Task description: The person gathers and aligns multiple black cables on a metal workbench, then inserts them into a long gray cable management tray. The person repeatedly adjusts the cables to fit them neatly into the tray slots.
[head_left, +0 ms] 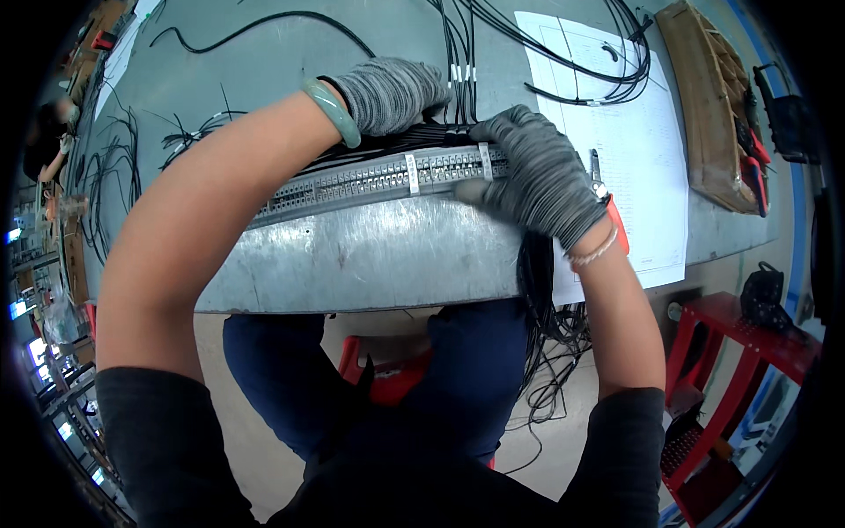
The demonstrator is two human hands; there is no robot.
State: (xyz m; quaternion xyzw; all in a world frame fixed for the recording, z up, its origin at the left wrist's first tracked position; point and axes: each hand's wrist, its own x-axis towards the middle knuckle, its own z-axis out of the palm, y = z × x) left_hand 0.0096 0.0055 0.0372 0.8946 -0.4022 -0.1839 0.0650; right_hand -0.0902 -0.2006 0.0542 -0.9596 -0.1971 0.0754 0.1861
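A long grey terminal block strip [378, 180] with rows of metal screws and white markers lies across the table. A bundle of black wires [405, 141] runs along its far side. My left hand [389, 95], in a grey striped knit glove, is closed over the wires behind the strip; its fingertips are partly hidden. At the strip's right end is my gloved right hand [544, 176]. Its index finger reaches to the wires, while the thumb, slightly blurred, stands apart at the strip's near edge. Black wires with white sleeves [462, 75] rise between the hands.
Printed sheets [651, 176] and red-handled pliers [616, 220] lie right of my hand. A wooden tool box [713, 106] stands at the far right. More black wires hang over the table's front edge [539, 277]. A red stool [739, 326] is on the floor.
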